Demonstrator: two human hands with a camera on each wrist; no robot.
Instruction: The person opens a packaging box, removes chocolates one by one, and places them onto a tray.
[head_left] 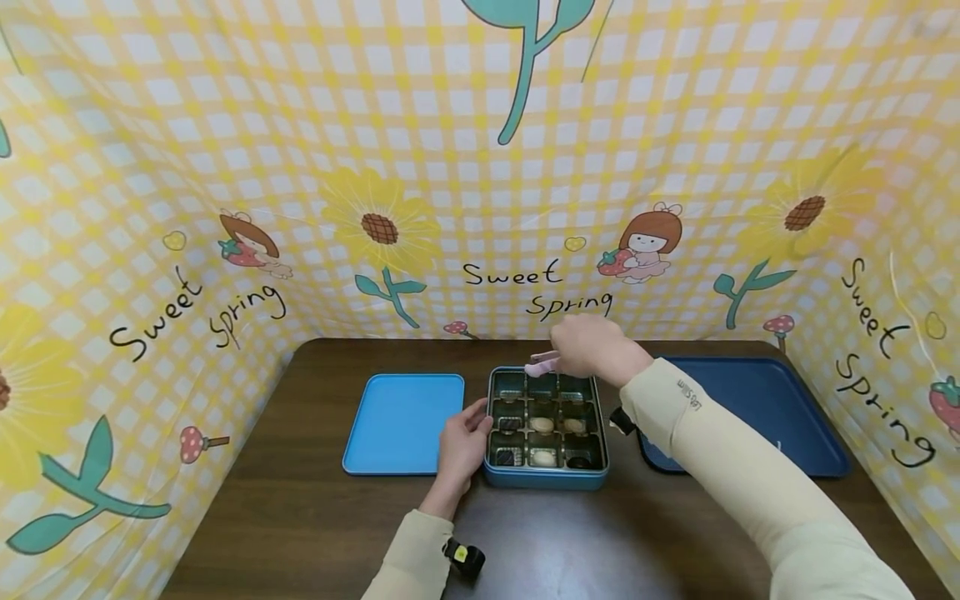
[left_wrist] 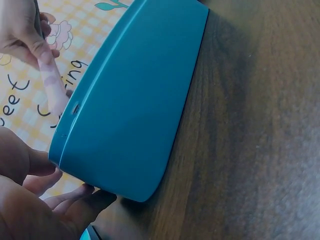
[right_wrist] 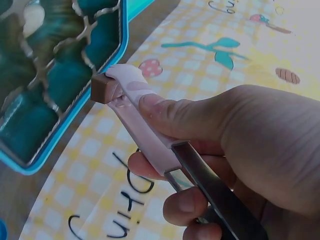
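My right hand [head_left: 592, 346] holds small tongs [right_wrist: 142, 110] with metal arms and pale pink tips, over the back edge of a blue tin box [head_left: 546, 477]. Pinched between the tips is a brown chocolate cube [right_wrist: 101, 89]. A clear plastic insert divides the box into square compartments; dark chocolates [head_left: 508, 457] and cream ones [head_left: 542, 425] lie in its middle and front rows. My left hand [head_left: 461, 446] holds the box at its left side, thumb at the rim and fingers against the outer wall. The tongs partly cover the back row in the head view.
A light blue lid-like tray [head_left: 405, 423] lies left of the box, close to my left hand. On the right, a dark blue tray [head_left: 750, 408] sits partly under my right forearm. Checked yellow cloth [head_left: 480, 192] hangs behind the brown table [head_left: 300, 517] and at both sides.
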